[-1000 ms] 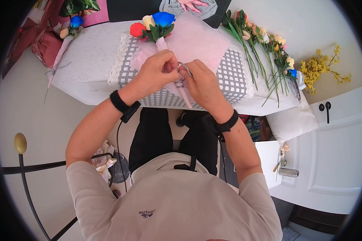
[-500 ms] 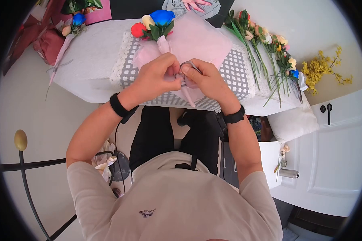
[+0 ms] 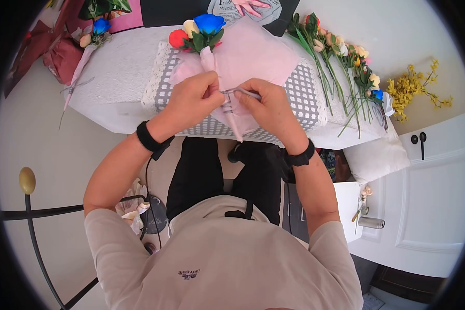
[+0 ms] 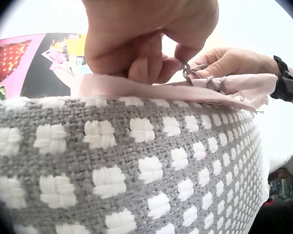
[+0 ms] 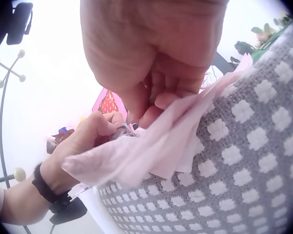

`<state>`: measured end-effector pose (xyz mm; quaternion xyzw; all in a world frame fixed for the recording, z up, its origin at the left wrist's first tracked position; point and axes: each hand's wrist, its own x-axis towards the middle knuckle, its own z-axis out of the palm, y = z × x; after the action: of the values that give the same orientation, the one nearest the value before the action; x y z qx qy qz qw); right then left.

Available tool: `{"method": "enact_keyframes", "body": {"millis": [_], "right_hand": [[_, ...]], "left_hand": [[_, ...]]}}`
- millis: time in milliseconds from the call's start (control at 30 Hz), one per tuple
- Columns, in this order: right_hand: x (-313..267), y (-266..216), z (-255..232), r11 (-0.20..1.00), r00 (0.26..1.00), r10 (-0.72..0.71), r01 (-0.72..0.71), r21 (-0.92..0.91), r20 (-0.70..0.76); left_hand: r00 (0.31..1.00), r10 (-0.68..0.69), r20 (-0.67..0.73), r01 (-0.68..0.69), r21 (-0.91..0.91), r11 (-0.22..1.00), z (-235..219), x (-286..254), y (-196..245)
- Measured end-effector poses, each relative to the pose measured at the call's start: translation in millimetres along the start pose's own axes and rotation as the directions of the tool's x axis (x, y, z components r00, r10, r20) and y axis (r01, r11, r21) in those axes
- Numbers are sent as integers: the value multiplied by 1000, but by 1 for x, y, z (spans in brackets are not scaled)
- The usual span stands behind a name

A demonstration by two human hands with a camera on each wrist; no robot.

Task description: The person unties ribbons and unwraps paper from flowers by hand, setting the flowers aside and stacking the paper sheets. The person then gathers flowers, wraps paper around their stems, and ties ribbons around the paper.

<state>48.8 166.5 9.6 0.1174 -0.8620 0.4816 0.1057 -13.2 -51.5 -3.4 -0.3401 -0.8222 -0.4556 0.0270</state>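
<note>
A small bouquet with red, cream and blue roses [image 3: 208, 24] lies on the table, its stem wrapped in pink paper [image 3: 233, 124]. Around the wrapped stem runs a grey ribbon [image 3: 249, 93], crossed near the middle. The left hand [image 3: 195, 98] pinches one side of the ribbon at the stem, while the right hand [image 3: 267, 105] pinches the other side between thumb and forefinger. In the left wrist view the ribbon [image 4: 187, 73] forms a small loop by the left fingertips, and lower ribbon turns circle the paper [image 4: 249, 84].
Loose flowers with long green stems [image 3: 346, 85] lie at the table's right. Another wrapped bouquet [image 3: 79, 70] lies at the left. A grey-and-white checked cloth [image 3: 302, 95] covers the middle. Yellow flowers [image 3: 411, 88], a pillow [image 3: 375, 157] and a coat stand [image 3: 27, 181] are farther out.
The hands have drawn slightly apart, with the ribbon stretched between them across the stem. The lower end of the wrapped stem has swung a little left since half a second ago.
</note>
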Motion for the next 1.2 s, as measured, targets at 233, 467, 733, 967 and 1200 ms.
{"method": "enact_keyframes", "body": {"millis": [233, 467, 733, 967, 1200], "right_hand": [[1, 17, 4, 963, 972, -141, 91, -255, -186], [4, 27, 15, 960, 956, -145, 73, -272, -255], [8, 25, 6, 979, 986, -38, 4, -203, -161], [10, 40, -2, 999, 993, 24, -28, -40, -118], [17, 50, -6, 973, 981, 148, -122, 198, -122]], "left_hand": [[1000, -26, -10, 27, 102, 994, -8, -13, -1], [995, -51, -85, 75, 321, 944, -16, -39, -5], [961, -61, -269, 147, 314, 938, -5, -52, -5], [877, -423, -227, 433, -9, 902, 46, -83, 36], [888, -436, -145, 375, -322, 869, 74, -70, 16]]}}
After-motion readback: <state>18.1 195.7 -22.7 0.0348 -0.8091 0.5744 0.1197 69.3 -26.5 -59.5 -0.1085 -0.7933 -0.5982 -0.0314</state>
